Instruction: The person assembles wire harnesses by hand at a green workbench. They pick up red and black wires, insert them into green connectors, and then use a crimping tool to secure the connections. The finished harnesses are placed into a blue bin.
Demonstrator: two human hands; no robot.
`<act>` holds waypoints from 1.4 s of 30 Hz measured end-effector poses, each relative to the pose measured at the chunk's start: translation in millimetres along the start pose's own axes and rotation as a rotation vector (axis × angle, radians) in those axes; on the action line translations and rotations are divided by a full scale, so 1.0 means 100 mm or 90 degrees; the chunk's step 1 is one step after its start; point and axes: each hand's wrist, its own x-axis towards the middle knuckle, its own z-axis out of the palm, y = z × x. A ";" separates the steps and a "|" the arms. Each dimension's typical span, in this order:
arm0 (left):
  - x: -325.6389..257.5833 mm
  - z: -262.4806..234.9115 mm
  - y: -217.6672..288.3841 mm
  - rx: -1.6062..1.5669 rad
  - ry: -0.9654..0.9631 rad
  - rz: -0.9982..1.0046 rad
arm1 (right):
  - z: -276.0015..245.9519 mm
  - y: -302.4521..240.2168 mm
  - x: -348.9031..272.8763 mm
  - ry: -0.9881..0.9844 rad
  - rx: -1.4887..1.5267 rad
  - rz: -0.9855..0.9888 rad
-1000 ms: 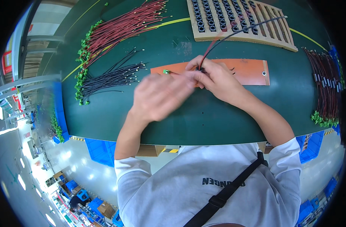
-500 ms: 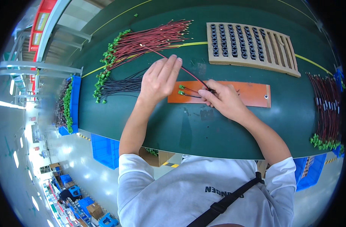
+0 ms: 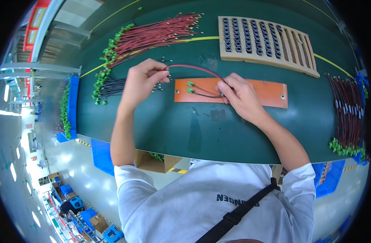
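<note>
My left hand [image 3: 141, 81] pinches one end of a red wire [image 3: 195, 67], which arches across to my right hand [image 3: 243, 96]. The right fingers are closed around that wire and a dark part that they mostly hide. From the same grip a short red lead and a black lead [image 3: 203, 96] run left, each ending in a small green connector [image 3: 190, 90]. These leads lie over an orange board [image 3: 270, 93] on the green table. Below and beside my left hand is a bundle of black wires [image 3: 120, 86] with green connectors.
A pile of red wires [image 3: 157, 36] with green ends lies at the far left. Far right stands a wooden rack [image 3: 270, 65] with rows of dark round parts. Finished-looking wire bundles [image 3: 347, 113] lie at the right edge. A blue bin [image 3: 73, 105] sits at the left edge.
My left hand has moved left and slightly down, now pinching the wire's end. The red wire went from straight to arched. My right hand has stayed nearly in place, and the view has shifted slightly.
</note>
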 end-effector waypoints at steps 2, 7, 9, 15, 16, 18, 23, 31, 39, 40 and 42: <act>-0.11 0.09 0.07 -0.274 -0.049 -0.105 | -0.03 -0.11 0.05 -0.043 0.225 0.178; -0.27 0.71 0.25 -0.501 -0.069 -0.172 | -0.07 -0.11 0.10 -0.097 0.466 0.349; -0.25 0.86 0.29 -0.542 -0.052 -0.147 | -0.07 -0.14 0.10 -0.088 0.491 0.363; -0.23 1.01 0.24 -0.505 -0.009 -0.104 | -0.03 -0.14 0.12 -0.061 0.501 0.352; -0.23 1.03 0.23 -0.490 0.001 -0.093 | -0.03 -0.14 0.11 -0.061 0.499 0.349; -0.23 1.04 0.23 -0.493 0.012 -0.069 | -0.03 -0.13 0.11 -0.061 0.497 0.345; -0.30 1.12 0.19 -0.460 0.071 0.013 | -0.02 -0.13 0.11 -0.064 0.508 0.351; -0.40 1.19 0.11 -0.330 0.122 0.127 | -0.02 -0.13 0.10 -0.059 0.517 0.363; -0.34 1.14 0.13 -0.054 0.100 0.330 | -0.01 -0.13 0.09 -0.048 0.529 0.344; -0.32 1.14 0.15 -0.011 0.119 0.371 | 0.00 -0.15 0.08 -0.038 0.524 0.330; -0.34 1.25 0.19 -0.087 0.146 0.297 | 0.02 -0.22 0.04 -0.018 0.514 0.302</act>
